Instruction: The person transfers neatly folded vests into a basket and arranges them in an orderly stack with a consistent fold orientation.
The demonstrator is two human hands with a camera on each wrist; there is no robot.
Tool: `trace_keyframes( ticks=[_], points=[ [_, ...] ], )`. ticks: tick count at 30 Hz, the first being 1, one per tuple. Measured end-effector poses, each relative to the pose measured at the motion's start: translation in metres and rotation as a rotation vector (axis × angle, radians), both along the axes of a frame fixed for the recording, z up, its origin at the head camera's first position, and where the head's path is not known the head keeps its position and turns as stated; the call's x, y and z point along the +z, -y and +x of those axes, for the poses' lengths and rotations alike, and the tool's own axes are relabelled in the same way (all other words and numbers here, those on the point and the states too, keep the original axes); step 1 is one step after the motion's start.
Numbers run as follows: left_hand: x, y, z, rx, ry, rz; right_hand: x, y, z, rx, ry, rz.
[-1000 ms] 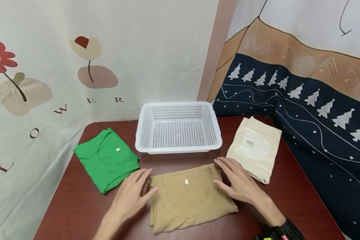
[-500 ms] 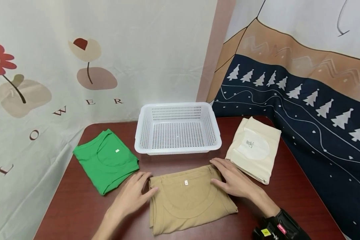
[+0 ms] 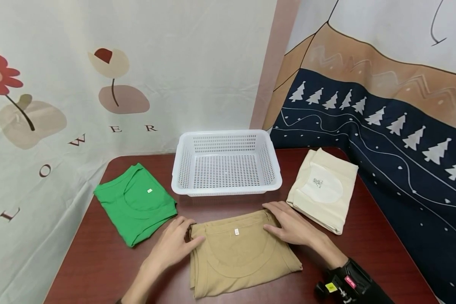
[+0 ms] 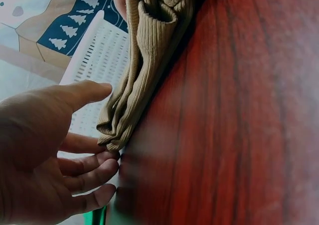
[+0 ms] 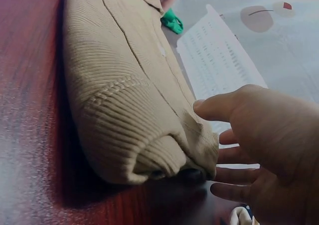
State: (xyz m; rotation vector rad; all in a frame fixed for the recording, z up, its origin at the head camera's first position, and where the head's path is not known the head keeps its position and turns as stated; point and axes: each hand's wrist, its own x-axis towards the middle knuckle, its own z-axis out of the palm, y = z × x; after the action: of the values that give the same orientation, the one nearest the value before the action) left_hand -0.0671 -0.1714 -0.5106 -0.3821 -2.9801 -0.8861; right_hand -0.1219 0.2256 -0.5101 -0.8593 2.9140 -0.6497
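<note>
A folded tan ribbed shirt (image 3: pixel 243 253) with a small white label lies on the table between both hands. My left hand (image 3: pixel 171 245) is at its upper left corner, fingers relaxed. In the left wrist view the fingertips meet the corner of the tan shirt (image 4: pixel 149 50), while the thumb stays raised beside the fold. My right hand (image 3: pixel 292 226) is at the upper right corner, thumb and fingers loosely spread. In the right wrist view the thumb hovers over the edge of the tan shirt (image 5: pixel 124 100), with the other fingers behind its corner, partly hidden.
Behind the tan shirt stands a white perforated basket (image 3: pixel 228 192). A folded green shirt (image 3: pixel 137 207) lies to the left, a folded cream garment (image 3: pixel 327 190) with a round white patch to the right. All rest on the dark red table (image 3: pixel 87 261); printed curtains (image 3: pixel 197 63) hang behind.
My right hand has shifted a little left, further over the tan shirt's corner. My left hand has edged slightly right toward the shirt. The shirt has stayed in place.
</note>
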Motion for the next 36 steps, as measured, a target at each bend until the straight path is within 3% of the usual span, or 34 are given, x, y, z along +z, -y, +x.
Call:
trace_keyframes(
  ticks=[9, 13, 18, 25, 30, 36],
  points=[
    [-0.002, -0.003, -0.005, 0.040, 0.078, 0.035, 0.000, 0.005, -0.011, 0.016, -0.005, 0.003],
    [-0.006, -0.004, -0.007, 0.044, 0.070, 0.056, 0.002, 0.005, -0.013, 0.020, 0.027, -0.046],
    [-0.006, -0.007, -0.008, 0.051, 0.055, 0.118, 0.001, 0.004, -0.016, 0.020, 0.080, -0.114],
    [-0.002, -0.010, -0.006, 0.075, 0.108, 0.211, 0.003, 0.000, -0.019, 0.022, 0.103, -0.141],
    [-0.001, -0.009, -0.006, 0.075, 0.165, 0.261, 0.007, -0.003, -0.021, -0.005, 0.201, -0.196],
    [-0.003, -0.008, -0.003, 0.122, 0.259, 0.336, 0.008, -0.009, -0.021, -0.029, 0.360, -0.291]
  ],
)
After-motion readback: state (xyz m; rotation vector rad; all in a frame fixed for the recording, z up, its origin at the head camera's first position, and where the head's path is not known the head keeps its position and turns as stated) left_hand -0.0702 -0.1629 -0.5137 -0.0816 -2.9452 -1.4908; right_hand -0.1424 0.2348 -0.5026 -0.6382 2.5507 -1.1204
